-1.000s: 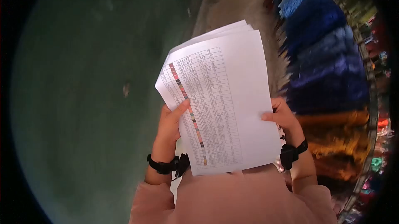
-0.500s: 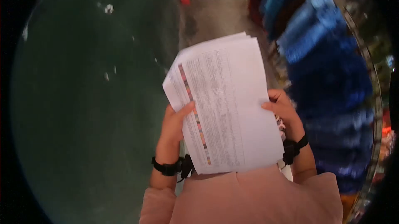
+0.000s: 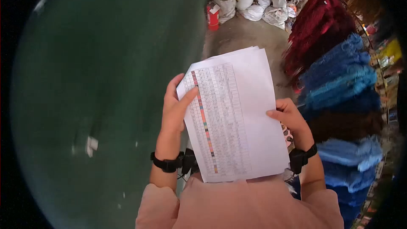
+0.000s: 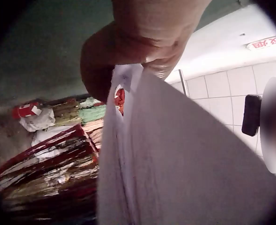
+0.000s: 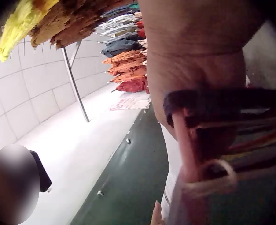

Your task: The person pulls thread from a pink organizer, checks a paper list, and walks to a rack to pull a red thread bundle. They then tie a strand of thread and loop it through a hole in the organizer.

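Both hands hold a stack of white paper sheets (image 3: 258, 114), printed with a table of numbers and a column of small colour patches, in front of the chest. My left hand (image 3: 173, 112) pinches its left edge, thumb on the printed side near the colour column. In the left wrist view the stack's pages (image 4: 184, 154) part slightly below that hand (image 4: 142, 42). On the right edge my right hand (image 3: 292, 116) grips the stack, thumb on top. Beneath this hand shows a pink, dark-spotted item (image 3: 287, 135); a blurred dark strap-like thing (image 5: 222, 105) crosses the palm in the right wrist view.
Hanks of yarn in dark red (image 3: 318, 29), blue (image 3: 343, 89) and brown hang along the right side. White bags (image 3: 253, 12) and a red canister (image 3: 213, 16) stand on the floor ahead. Green floor (image 3: 106, 101) with small scraps spreads to the left.
My left hand has moved up the stack's left edge, its thumb now higher beside the colour column. The right hand keeps its grip. The head view has swung, bringing the bags and dark red yarn into sight.
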`<action>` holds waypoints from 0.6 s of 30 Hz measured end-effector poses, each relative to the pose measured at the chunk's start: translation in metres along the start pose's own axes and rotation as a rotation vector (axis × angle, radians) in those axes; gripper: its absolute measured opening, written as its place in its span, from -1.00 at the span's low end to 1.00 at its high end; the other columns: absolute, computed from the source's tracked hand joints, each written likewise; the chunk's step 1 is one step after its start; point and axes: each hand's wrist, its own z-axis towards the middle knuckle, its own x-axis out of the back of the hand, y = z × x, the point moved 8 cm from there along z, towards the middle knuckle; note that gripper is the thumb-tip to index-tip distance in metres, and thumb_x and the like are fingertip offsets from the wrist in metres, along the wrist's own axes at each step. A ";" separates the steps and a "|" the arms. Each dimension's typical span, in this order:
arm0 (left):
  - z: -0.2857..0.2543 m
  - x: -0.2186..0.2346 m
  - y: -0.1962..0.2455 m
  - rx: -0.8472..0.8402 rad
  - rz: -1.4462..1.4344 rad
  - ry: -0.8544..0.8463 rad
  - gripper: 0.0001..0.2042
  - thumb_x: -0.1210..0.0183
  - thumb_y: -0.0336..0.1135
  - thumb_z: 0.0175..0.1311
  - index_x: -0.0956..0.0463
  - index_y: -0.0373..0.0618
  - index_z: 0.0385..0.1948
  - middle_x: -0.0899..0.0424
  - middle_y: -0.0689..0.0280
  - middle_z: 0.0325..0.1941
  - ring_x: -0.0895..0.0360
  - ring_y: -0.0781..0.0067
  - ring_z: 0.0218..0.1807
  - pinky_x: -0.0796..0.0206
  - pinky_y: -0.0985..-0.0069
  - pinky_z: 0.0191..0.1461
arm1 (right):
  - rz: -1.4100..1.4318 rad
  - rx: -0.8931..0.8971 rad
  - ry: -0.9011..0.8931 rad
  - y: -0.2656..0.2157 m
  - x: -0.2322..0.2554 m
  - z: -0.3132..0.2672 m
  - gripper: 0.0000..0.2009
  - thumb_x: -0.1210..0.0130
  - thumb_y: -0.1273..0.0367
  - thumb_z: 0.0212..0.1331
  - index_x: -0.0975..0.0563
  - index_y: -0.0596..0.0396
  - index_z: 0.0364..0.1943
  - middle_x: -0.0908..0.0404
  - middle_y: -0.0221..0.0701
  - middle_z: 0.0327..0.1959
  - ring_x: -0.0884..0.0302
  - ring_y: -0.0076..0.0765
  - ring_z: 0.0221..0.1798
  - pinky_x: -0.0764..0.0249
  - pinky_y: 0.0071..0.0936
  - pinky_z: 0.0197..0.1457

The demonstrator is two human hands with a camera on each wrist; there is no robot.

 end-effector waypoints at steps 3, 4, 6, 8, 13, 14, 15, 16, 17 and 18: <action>0.009 -0.017 0.029 0.015 0.035 -0.068 -0.52 -0.16 -0.42 -0.07 -0.21 -0.37 -0.08 -0.45 0.14 -0.22 -0.45 0.46 -0.24 -0.33 0.57 -0.20 | 0.013 0.050 0.020 -0.024 0.002 -0.011 -0.82 -0.02 0.48 -0.04 -0.49 0.32 -0.34 -0.52 -0.44 -0.45 -0.40 -0.67 -0.42 -0.33 -0.70 -0.33; 0.009 -0.021 0.029 0.016 0.023 -0.095 -0.54 -0.16 -0.42 -0.06 -0.23 -0.37 -0.10 -0.46 0.15 -0.23 -0.45 0.46 -0.26 -0.33 0.58 -0.21 | 0.025 0.049 0.034 -0.025 0.002 -0.016 -0.82 -0.02 0.49 -0.04 -0.49 0.32 -0.34 -0.52 -0.44 -0.45 -0.39 -0.67 -0.42 -0.33 -0.70 -0.33; 0.011 -0.035 0.029 0.020 -0.042 -0.177 -0.59 -0.16 -0.42 -0.05 -0.27 -0.36 -0.14 -0.48 0.16 -0.27 -0.47 0.48 -0.30 -0.33 0.59 -0.23 | 0.009 0.080 0.111 -0.032 0.005 -0.030 -0.83 -0.02 0.51 -0.06 -0.50 0.31 -0.35 -0.53 -0.44 -0.44 -0.40 -0.67 -0.42 -0.33 -0.70 -0.33; 0.019 -0.040 0.029 0.101 -0.140 -0.271 -0.66 -0.14 -0.43 -0.04 -0.33 -0.36 -0.19 -0.51 0.18 -0.31 -0.48 0.50 -0.35 -0.33 0.60 -0.25 | -0.011 0.040 0.161 -0.046 0.004 -0.038 -0.82 -0.04 0.50 -0.09 -0.51 0.29 -0.36 -0.54 -0.41 -0.44 -0.42 -0.64 -0.40 -0.33 -0.69 -0.31; 0.018 -0.063 0.023 0.029 -0.016 -0.374 -0.76 -0.11 -0.47 -0.02 -0.39 -0.34 -0.28 -0.53 0.22 -0.35 -0.48 0.55 -0.38 -0.33 0.63 -0.31 | 0.134 0.156 0.261 -0.008 0.009 -0.056 -0.81 -0.06 0.47 -0.12 -0.51 0.29 -0.37 -0.55 -0.36 -0.43 -0.45 -0.60 -0.40 -0.35 -0.66 -0.30; 0.014 -0.067 0.023 0.017 -0.002 -0.395 -0.77 -0.11 -0.47 -0.02 -0.40 -0.34 -0.29 -0.54 0.22 -0.36 -0.48 0.55 -0.38 -0.33 0.64 -0.32 | 0.141 0.191 0.279 -0.002 0.010 -0.060 -0.81 -0.06 0.47 -0.12 -0.51 0.30 -0.37 -0.55 -0.36 -0.44 -0.45 -0.60 -0.41 -0.35 -0.66 -0.31; 0.007 -0.069 0.023 0.009 -0.008 -0.420 -0.78 -0.11 -0.48 -0.02 -0.41 -0.34 -0.30 -0.54 0.23 -0.37 -0.48 0.56 -0.39 -0.33 0.64 -0.33 | 0.128 0.218 0.283 -0.001 0.009 -0.064 -0.80 -0.06 0.47 -0.12 -0.51 0.30 -0.37 -0.55 -0.36 -0.44 -0.45 -0.60 -0.41 -0.35 -0.66 -0.31; 0.000 -0.070 0.027 0.000 -0.011 -0.439 -0.79 -0.10 -0.48 -0.02 -0.41 -0.34 -0.31 -0.54 0.23 -0.37 -0.48 0.56 -0.40 -0.33 0.64 -0.33 | 0.116 0.246 0.279 -0.001 0.007 -0.067 -0.80 -0.06 0.46 -0.12 -0.51 0.30 -0.37 -0.55 -0.35 -0.44 -0.45 -0.60 -0.42 -0.35 -0.66 -0.32; -0.003 -0.071 0.035 -0.019 -0.006 -0.459 -0.80 -0.10 -0.49 -0.02 -0.42 -0.33 -0.32 -0.55 0.23 -0.38 -0.49 0.57 -0.40 -0.33 0.65 -0.34 | 0.128 0.265 0.266 0.000 0.004 -0.068 -0.81 -0.05 0.47 -0.10 -0.51 0.30 -0.37 -0.55 -0.37 -0.45 -0.43 -0.62 -0.42 -0.35 -0.68 -0.32; -0.002 -0.075 0.044 -0.038 -0.004 -0.456 -0.81 -0.10 -0.49 -0.02 -0.43 -0.33 -0.33 -0.55 0.24 -0.38 -0.49 0.57 -0.41 -0.33 0.65 -0.34 | 0.135 0.293 0.260 -0.003 0.005 -0.069 -0.83 -0.03 0.48 -0.07 -0.50 0.31 -0.37 -0.54 -0.40 -0.46 -0.42 -0.64 -0.43 -0.34 -0.69 -0.33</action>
